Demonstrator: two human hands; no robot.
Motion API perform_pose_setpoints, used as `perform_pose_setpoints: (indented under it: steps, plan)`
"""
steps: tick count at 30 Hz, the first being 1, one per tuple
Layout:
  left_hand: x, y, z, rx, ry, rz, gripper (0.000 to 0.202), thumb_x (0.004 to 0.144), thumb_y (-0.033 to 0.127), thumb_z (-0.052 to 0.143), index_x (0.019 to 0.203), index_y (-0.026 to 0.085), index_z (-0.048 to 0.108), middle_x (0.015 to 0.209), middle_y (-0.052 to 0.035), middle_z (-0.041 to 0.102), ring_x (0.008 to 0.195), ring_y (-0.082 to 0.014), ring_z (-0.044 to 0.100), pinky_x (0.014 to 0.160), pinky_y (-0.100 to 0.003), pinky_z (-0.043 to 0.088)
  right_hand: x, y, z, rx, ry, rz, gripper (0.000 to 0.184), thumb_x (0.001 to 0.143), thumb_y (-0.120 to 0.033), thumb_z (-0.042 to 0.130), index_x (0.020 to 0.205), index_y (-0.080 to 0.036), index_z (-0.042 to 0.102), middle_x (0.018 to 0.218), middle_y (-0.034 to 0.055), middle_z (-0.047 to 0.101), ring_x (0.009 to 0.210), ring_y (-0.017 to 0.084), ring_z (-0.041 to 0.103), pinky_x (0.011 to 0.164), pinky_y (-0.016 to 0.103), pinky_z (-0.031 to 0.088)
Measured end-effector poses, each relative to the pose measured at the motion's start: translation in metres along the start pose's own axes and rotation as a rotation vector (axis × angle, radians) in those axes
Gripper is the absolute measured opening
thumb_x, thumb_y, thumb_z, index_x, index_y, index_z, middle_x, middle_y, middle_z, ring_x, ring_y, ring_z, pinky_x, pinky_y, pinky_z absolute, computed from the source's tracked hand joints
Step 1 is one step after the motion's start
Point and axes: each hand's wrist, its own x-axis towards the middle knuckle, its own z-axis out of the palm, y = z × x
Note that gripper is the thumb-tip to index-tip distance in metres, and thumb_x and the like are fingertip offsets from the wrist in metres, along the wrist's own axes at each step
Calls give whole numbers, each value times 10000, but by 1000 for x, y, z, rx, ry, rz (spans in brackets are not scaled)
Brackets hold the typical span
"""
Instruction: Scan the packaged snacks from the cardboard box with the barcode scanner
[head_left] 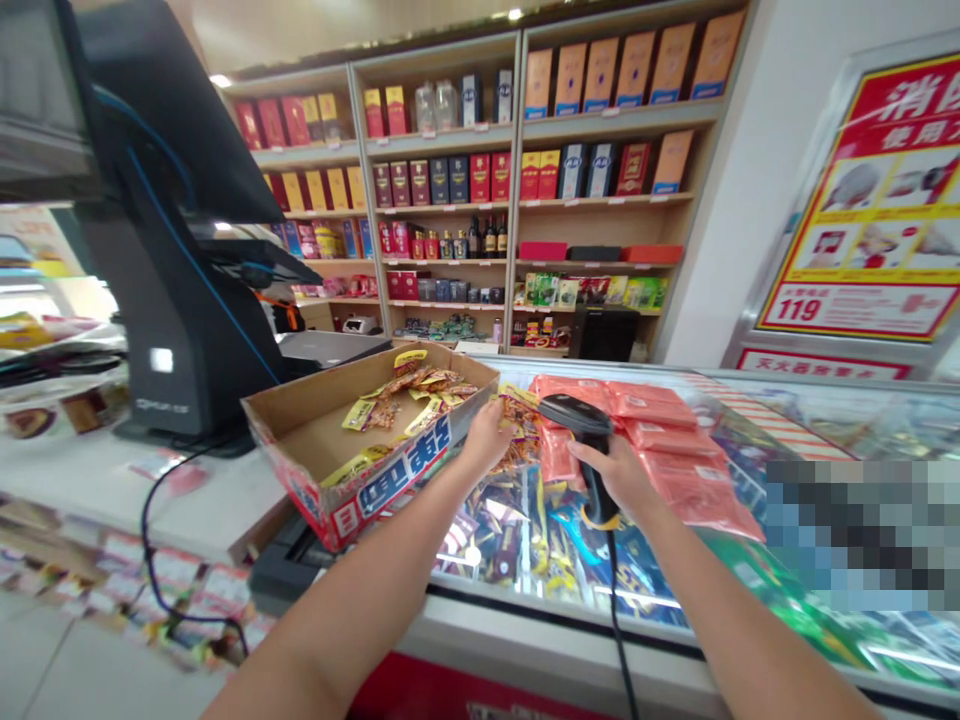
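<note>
**Barcode scanner (571,412) in the right hand, yellow snack strip in the left**

We see the right hand (611,475) closed firmly around the scanner's black grip, with the nose of the scanner just beside a strip of yellow snack packets (517,432); its black cord (613,590) drops past the front of the counter. We see the left hand (486,438) pinching that strip narrowly between its fingers, above the glass-topped freezer (525,622); the strip lies between our two hands.

To our left, a cardboard display box (390,480) with a red and blue printed wall sits tilted, its corner just beside the left hand; more yellow snack packets (420,395) lie heaped and scattered inside it. To our right, pink plastic bag packs (660,425) lie across the glass, touching the right hand's side of the scene; colourful packaging shows beneath the glass.

Further left, we see a black checkout terminal (180,300) standing on a white counter (180,490); behind it, wooden shelves (607,205) carry boxed liquor (480,177) and bottles (487,238); a red and yellow poster (862,200) hangs on the wall to the right.
</note>
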Motion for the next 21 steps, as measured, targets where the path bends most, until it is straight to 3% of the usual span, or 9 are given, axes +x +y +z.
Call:
perform_pose_setpoints:
  steps: [2, 6, 9, 12, 14, 16, 19, 21]
  plan:
    - [-3, -3, 1, 239, 9, 70, 285, 647, 105, 694, 928, 149, 681, 1205, -145, 600, 1181, -299, 552, 1085, -446, 399, 0, 0, 0, 2, 2, 0, 317, 708, -445, 693, 588, -179, 572, 466, 7, 573, 366, 146, 539, 421, 279, 461]
    - [-11, 2, 0, 438, 24, 187, 210, 702, 142, 675, 911, 153, 695, 1289, -166, 550, 1198, -319, 536, 1075, -486, 395, -1, 3, -2, -39, 26, 11, 329, 725, -444, 687, 568, -176, 578, 440, 16, 566, 383, 155, 550, 432, 279, 460]
    - [-2, 24, -10, 509, 121, 284, 182, 765, 170, 628, 933, 167, 696, 1341, -161, 523, 1192, -299, 539, 1071, -458, 397, 0, 3, -2, -35, 39, 4, 329, 726, -445, 689, 573, -175, 580, 446, 13, 570, 379, 155, 550, 435, 282, 457]
    - [35, 59, -30, 555, 195, 277, 208, 769, 217, 645, 967, 161, 680, 1299, -169, 557, 1212, -294, 528, 1069, -414, 390, 0, 2, 0, -33, 19, -14, 328, 734, -438, 684, 564, -179, 575, 442, 8, 565, 381, 154, 551, 439, 279, 455]
    - [70, 80, -47, 569, 210, 166, 206, 781, 252, 643, 963, 158, 662, 1160, -168, 633, 1164, -290, 564, 1036, -397, 405, 0, 0, 1, -16, 15, -24, 323, 736, -431, 684, 561, -184, 572, 434, 1, 554, 377, 149, 542, 439, 279, 456]
    - [104, 88, -68, 535, 207, -25, 133, 772, 261, 657, 861, 163, 641, 1003, -160, 678, 1121, -303, 592, 983, -389, 429, 0, 0, 1, 8, 25, -29, 323, 727, -436, 691, 561, -185, 572, 440, -3, 550, 370, 146, 534, 430, 280, 456]
    - [127, 70, -96, 297, 231, -387, 192, 729, 195, 704, 625, 168, 545, 743, -122, 656, 1086, -327, 611, 947, -386, 433, 2, 3, 0, 9, 29, -23, 351, 725, -463, 684, 548, -183, 568, 443, 2, 550, 368, 148, 537, 420, 282, 454]
    - [121, 46, -109, 206, 227, -462, 266, 759, 161, 669, 560, 169, 492, 584, -77, 583, 941, -326, 652, 877, -404, 461, 4, 6, 0, -1, 24, -20, 350, 724, -470, 676, 556, -181, 571, 448, 5, 555, 370, 150, 543, 418, 282, 456]
